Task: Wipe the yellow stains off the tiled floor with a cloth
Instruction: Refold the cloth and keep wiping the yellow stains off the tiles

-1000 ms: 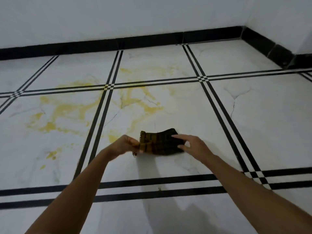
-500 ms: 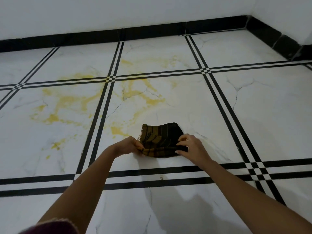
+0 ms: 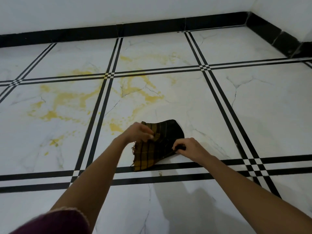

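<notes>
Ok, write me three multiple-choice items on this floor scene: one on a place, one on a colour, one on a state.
1. Where do the yellow stains lie from the cloth?
A. Mostly left of it and beyond it.
B. Only to its right.
C. Under the person's elbows.

2. What colour is the skirting below the wall?
A. White.
B. Black.
C. Yellow.

3. How is the cloth right now?
A. Lying untouched.
B. Draped over a forearm.
C. Pinched by the left hand and the right hand.

Answers: 1 A, the yellow marks spread to the left and farther off; 2 B, a black band runs along the wall's foot; 3 C, fingers of both hands grip its edges.
</notes>
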